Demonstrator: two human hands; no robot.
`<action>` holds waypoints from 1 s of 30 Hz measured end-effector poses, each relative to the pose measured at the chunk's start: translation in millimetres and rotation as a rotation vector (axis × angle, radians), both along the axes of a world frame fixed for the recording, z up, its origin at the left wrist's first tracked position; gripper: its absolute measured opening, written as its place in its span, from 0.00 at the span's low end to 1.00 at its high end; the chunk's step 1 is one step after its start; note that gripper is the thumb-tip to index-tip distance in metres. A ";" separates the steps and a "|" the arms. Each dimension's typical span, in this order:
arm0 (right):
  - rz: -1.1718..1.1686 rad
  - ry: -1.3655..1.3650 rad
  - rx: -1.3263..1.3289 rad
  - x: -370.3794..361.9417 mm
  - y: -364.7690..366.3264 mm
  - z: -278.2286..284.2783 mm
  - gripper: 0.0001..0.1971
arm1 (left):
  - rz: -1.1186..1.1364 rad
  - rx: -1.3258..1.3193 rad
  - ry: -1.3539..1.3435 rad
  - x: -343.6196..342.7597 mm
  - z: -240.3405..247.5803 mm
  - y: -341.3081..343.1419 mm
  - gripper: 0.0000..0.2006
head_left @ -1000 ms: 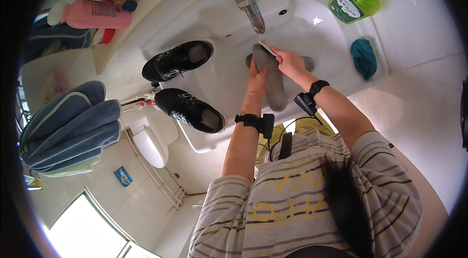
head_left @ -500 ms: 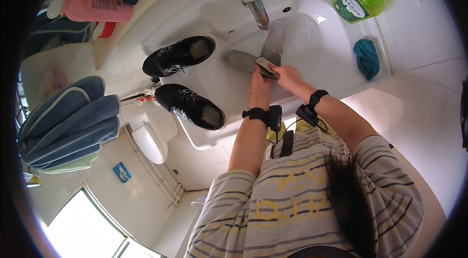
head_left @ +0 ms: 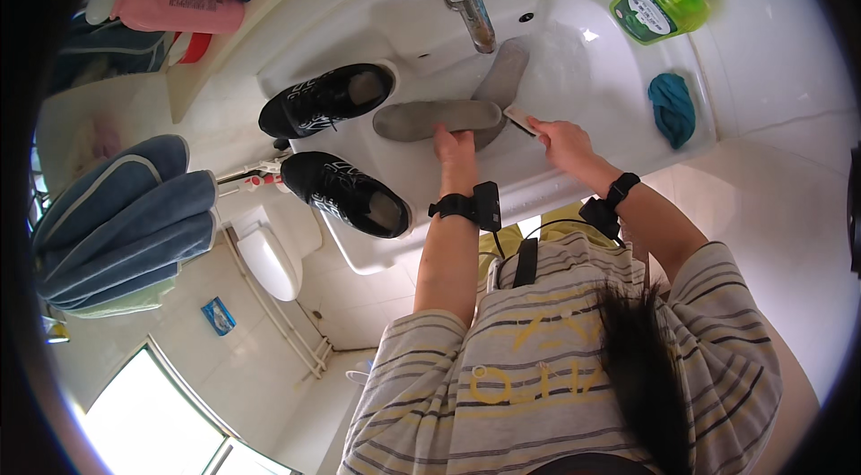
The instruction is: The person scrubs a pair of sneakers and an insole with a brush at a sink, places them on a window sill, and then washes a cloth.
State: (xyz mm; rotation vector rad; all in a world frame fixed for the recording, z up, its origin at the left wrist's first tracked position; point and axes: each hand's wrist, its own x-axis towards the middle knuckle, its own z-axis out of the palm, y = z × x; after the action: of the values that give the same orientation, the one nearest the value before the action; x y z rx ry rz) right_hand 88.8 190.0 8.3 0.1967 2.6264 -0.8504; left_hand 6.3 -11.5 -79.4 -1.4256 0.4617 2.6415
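A grey insole (head_left: 408,120) lies crosswise over the sink basin, with my left hand (head_left: 455,145) closed on its near edge. Partly beneath it, a second grey insole (head_left: 503,71) slants up toward the tap (head_left: 464,4). My right hand (head_left: 567,142) grips a small, pale brush (head_left: 521,121) with a dark underside. The brush is at the right end of the crosswise insole; whether it touches is hard to see.
Two black shoes, the far one (head_left: 325,102) and the near one (head_left: 345,193), rest on the sink's left ledge. A green soap pump bottle (head_left: 662,4) and a crumpled teal cloth (head_left: 673,109) are at the right. A pink bottle (head_left: 179,6) lies upper left.
The upper insole has shifted left and now lies flatter across the basin. My hands have separated, the right one moving rightward with the brush.
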 end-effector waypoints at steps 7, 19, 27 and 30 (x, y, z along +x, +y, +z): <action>-0.284 0.087 -0.126 -12.6 28.2 -20.3 0.22 | -0.733 -0.762 0.468 10.0 0.7 16.5 0.29; -0.433 -0.106 -0.203 -9.0 37.5 1.3 0.21 | -1.546 -0.624 0.120 5.8 47.0 34.1 0.29; -0.140 0.167 -0.081 5.9 41.7 9.3 0.21 | -0.867 0.123 0.240 25.2 44.8 61.1 0.20; -0.258 0.133 -0.020 -16.3 57.1 17.3 0.20 | -1.021 0.152 0.424 27.8 63.6 70.4 0.19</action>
State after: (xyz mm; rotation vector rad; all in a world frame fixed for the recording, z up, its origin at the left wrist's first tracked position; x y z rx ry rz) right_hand 72.5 247.1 25.6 0.4991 2.7540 -1.0039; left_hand 34.1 58.8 -15.8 -0.3566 0.7449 2.0027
